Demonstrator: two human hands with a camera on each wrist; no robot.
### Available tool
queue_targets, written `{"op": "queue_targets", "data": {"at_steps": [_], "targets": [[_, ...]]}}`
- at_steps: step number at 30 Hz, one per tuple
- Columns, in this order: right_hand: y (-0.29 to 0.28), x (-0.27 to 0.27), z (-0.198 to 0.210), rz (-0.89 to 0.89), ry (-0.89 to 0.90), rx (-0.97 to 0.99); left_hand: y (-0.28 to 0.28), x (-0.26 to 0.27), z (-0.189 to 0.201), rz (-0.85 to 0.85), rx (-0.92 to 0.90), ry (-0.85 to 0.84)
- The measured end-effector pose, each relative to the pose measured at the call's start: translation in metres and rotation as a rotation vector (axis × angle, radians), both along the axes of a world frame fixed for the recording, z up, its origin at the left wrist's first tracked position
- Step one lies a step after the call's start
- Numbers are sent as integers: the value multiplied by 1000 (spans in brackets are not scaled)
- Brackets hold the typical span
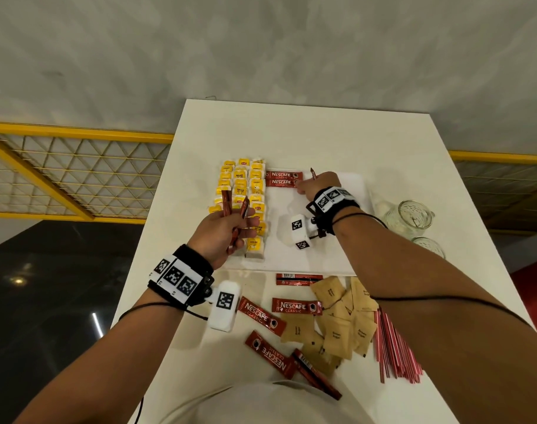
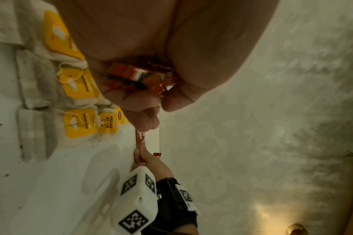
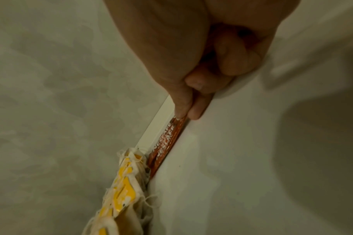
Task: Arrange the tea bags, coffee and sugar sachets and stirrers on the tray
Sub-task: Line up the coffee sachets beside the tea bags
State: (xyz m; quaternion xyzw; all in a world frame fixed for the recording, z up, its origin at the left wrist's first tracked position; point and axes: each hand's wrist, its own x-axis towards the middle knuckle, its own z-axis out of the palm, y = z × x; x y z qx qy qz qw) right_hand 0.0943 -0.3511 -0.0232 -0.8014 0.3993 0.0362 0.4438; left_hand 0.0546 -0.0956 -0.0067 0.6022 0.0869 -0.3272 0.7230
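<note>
A white tray (image 1: 325, 243) lies mid-table. Yellow-tagged tea bags (image 1: 244, 191) fill its left side in rows. Two red coffee sachets (image 1: 283, 179) lie flat side by side at its far edge. My right hand (image 1: 317, 186) sits at their right end, its fingers curled round another coffee sachet (image 1: 313, 173) whose tip sticks up; the right wrist view shows its fingertips (image 3: 193, 111) touching the laid sachets (image 3: 167, 143). My left hand (image 1: 227, 231) hovers over the tea bags and grips a few coffee sachets (image 1: 227, 205), their ends (image 2: 139, 76) showing in its fist.
Near the table's front edge lie loose coffee sachets (image 1: 296, 306), a heap of brown sugar sachets (image 1: 337, 319) and a bundle of red stirrers (image 1: 394, 347). Glass jars (image 1: 414, 218) stand right of the tray. The tray's right and middle part is bare.
</note>
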Motion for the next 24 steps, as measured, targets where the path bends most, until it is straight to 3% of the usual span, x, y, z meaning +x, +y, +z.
{"op": "queue_targets", "data": {"at_steps": [12, 15, 20, 22, 24], "targets": [[7, -9, 14, 8, 3, 9, -1, 1, 3, -18, 39, -50], [19, -18, 22, 164, -42, 96, -4, 0, 6, -43, 68, -87], [40, -58, 38, 289, -67, 791, -12, -5, 13, -43, 94, -236], [44, -70, 43, 396, -23, 923, -14, -7, 16, -45, 93, -295], [47, -79, 47, 452, -28, 937, -16, -9, 20, -51, 112, -341]]}}
